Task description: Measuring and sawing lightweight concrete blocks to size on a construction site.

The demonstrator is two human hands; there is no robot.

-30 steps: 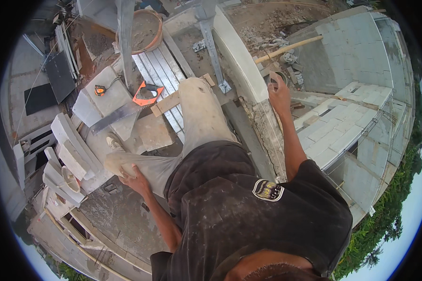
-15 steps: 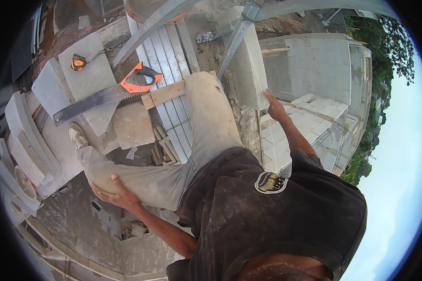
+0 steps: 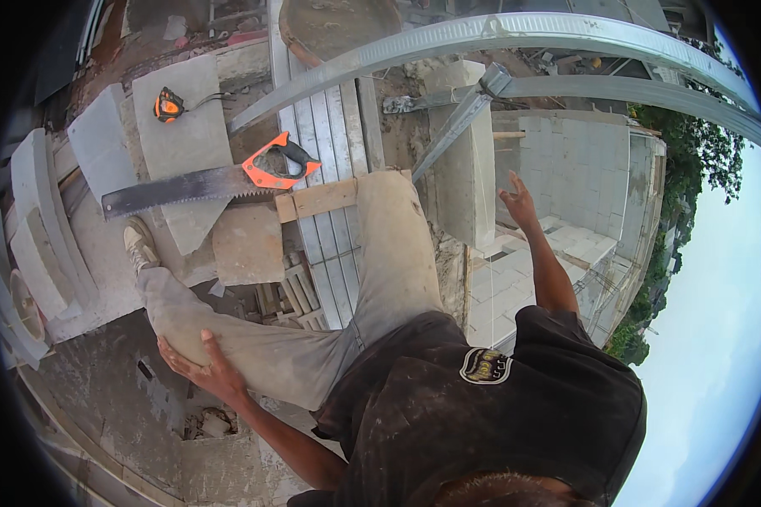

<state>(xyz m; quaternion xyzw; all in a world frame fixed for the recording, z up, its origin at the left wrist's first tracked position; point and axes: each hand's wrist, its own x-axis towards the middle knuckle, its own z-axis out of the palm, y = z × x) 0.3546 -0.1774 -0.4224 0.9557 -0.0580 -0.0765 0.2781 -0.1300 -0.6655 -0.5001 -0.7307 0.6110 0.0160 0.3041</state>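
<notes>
My left hand (image 3: 199,367) lies flat on my left leg near the knee, thumb apart from the fingers. To the right, my right hand (image 3: 520,201) is raised with fingers spread and nothing in it. It is beside a pale grey concrete block (image 3: 458,169), apart from it as far as I can see. A thin white string (image 3: 492,296) runs down near that block. A hand saw (image 3: 182,188) with an orange and black handle lies across pale slabs and metal channels ahead of me. Beyond it, an orange and black tape measure (image 3: 168,106) rests on a slab.
Metal frame bars (image 3: 524,32) arch overhead at the front and right. Long metal channels (image 3: 321,127) run forward under a short wooden board (image 3: 317,201). A round basin (image 3: 338,25) stands at the far edge. Block walls (image 3: 575,160) drop away on the right.
My right hand has come away from the block's edge, shifting slightly right and down, and its fingers have spread. My left hand stays on my leg. The view has turned a little.
</notes>
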